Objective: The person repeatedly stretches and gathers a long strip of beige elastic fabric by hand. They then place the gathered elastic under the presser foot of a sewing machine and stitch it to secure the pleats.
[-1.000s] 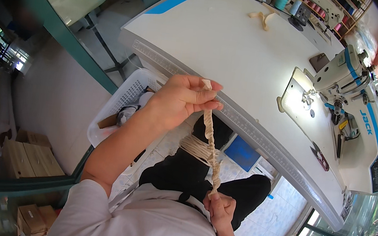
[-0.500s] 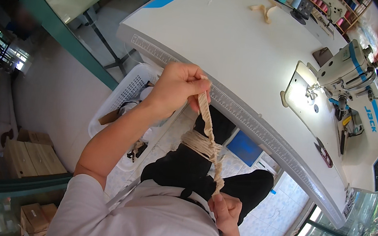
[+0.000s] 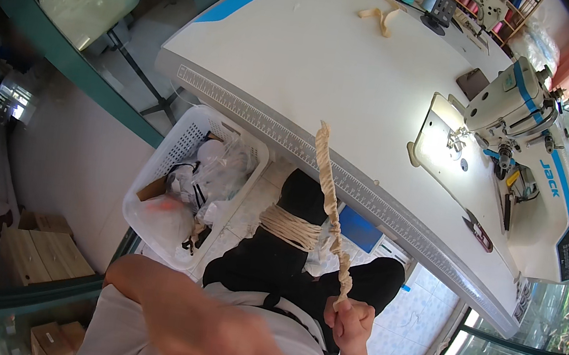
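A cream, ruffled and twisted strip of fabric [image 3: 329,191] rises from my right hand [image 3: 350,324], whose closed fingers pinch its lower end. Its upper end is free and appears over the ruler-marked front edge of the table [image 3: 300,57]; whether it touches there I cannot tell. My left hand [image 3: 227,342] is blurred by motion in front of my shirt, apart from the strip, and its fingers are smeared. Around my left thigh is wound a bundle of cream cord or narrow strip [image 3: 290,227], beside the strip.
A white sewing machine [image 3: 521,129] stands lit on the table's right, with snips [image 3: 480,233] near it. Another cream strip [image 3: 383,19] lies at the back. Below the table's left front, a white plastic basket [image 3: 153,192] holds plastic bags. Cardboard boxes [image 3: 44,254] sit farther left.
My left hand has let go of the strip's upper end and swung down toward my body. The strip now extends upward from my right hand alone, its top end loose.
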A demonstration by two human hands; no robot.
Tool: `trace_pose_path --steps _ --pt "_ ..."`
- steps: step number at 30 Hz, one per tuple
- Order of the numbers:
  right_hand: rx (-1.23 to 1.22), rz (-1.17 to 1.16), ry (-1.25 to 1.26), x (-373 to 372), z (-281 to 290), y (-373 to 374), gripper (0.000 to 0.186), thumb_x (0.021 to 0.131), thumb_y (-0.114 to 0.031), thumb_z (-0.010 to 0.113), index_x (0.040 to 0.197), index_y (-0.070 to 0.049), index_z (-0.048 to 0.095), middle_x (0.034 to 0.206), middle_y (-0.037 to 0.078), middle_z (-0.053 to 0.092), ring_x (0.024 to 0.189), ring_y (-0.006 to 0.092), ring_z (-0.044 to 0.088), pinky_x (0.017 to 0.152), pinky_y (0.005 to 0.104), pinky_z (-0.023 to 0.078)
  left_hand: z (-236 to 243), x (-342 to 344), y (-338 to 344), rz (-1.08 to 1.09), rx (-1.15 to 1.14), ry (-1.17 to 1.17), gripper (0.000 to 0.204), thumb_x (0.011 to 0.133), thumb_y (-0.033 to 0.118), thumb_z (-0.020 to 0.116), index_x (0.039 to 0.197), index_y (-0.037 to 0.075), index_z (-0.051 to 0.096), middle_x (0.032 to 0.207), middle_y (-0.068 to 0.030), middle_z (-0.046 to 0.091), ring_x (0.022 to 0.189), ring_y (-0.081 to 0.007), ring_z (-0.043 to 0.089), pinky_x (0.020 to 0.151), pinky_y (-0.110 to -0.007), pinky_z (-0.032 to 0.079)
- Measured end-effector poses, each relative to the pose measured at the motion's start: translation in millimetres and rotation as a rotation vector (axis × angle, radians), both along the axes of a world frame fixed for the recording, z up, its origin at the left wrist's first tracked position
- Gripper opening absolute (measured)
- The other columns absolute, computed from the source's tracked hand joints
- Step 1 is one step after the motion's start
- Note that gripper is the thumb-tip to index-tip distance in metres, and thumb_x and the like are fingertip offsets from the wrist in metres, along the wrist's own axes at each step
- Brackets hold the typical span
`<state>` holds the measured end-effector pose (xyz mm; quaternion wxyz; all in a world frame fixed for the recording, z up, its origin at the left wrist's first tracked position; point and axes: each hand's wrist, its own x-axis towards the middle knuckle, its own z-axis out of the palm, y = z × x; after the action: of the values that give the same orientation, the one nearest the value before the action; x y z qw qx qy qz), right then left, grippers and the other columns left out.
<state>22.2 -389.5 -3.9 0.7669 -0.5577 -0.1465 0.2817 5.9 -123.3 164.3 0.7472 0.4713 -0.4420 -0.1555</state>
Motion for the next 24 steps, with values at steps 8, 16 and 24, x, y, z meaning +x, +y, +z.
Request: trace_pose_path --steps 8,16,24 --pt "0.082 0.006 0.055 -3.5 1.6 -0.5 0.056 0.097 -0.018 0.047 0.044 -0.001 0.038 0.049 0.011 0.047 0.047 0.0145 0.04 0.043 0.0281 0.029 -76.2 56.9 30.8 1.055 0.144 0.603 0.016 0.09 0.012 0.063 0.093 -0.004 0.066 0.079 -0.0121 0.066 0.067 -0.0185 0.065 0.055 -0.026 0.055" --pt "0.076 0.055 0.127 -6.1 -0.2 0.5 0.054 0.095 -0.015 0.048 0.044 -0.001 0.038 0.05 0.012 0.048 0.047 0.0152 0.041 0.044 0.0285 0.03 -90.4 76.7 29.7 0.837 -0.065 0.758 0.019 0.092 0.013 0.061 0.101 -0.003 0.066 0.101 -0.016 0.068 0.081 -0.0217 0.068 0.063 -0.029 0.059" --pt "-0.072 0.013 0.007 -10.9 6.0 14.6 0.056 0.096 -0.018 0.048 0.044 -0.003 0.037 0.048 0.009 0.046 0.044 0.0149 0.038 0.041 0.0287 0.027 -98.6 79.1 20.0 0.872 -0.25 0.753 0.014 0.094 0.012 0.057 0.095 0.001 0.064 0.092 -0.0126 0.068 0.073 -0.0182 0.067 0.059 -0.027 0.056"
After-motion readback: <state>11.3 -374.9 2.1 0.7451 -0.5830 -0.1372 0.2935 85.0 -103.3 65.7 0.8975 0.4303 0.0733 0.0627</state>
